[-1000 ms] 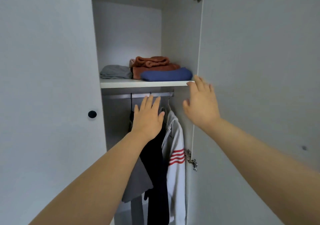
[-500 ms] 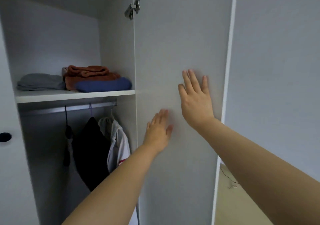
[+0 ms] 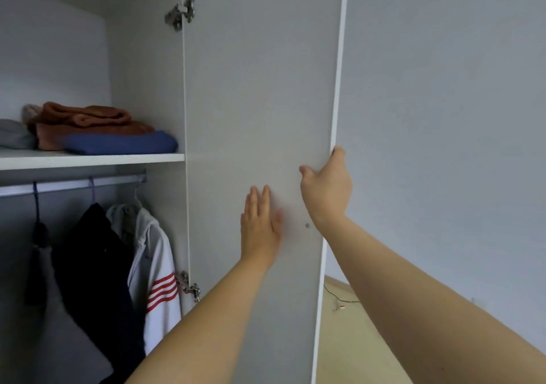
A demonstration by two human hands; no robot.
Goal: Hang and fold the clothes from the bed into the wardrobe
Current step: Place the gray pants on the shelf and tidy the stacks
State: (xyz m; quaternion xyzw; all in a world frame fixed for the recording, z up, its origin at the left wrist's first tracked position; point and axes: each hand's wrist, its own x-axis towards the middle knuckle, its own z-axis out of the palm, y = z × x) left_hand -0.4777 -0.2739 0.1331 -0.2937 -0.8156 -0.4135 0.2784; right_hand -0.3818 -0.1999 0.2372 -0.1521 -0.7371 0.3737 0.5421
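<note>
The wardrobe's right door (image 3: 260,88) stands open, its grey inner face toward me. My right hand (image 3: 326,188) grips the door's free edge, fingers wrapped behind it. My left hand (image 3: 260,224) lies flat on the door's inner face, fingers straight. Inside, the shelf (image 3: 88,159) carries folded clothes: a blue piece (image 3: 118,143), a rust-orange pile (image 3: 85,120) and a grey one (image 3: 14,135). On the rail (image 3: 71,184) below hang a black garment (image 3: 94,253), a white jacket with red stripes (image 3: 156,274) and a grey garment (image 3: 44,295).
Two metal hinges (image 3: 180,11) (image 3: 189,287) join the door to the wardrobe side. A plain grey wall (image 3: 443,117) fills the right. Past the door's lower edge shows pale yellow floor (image 3: 348,339) with a thin black cable (image 3: 339,299).
My right hand slid from flat on the door face to its free edge and now grips it. The left hand moved right along the door. The view swung further right.
</note>
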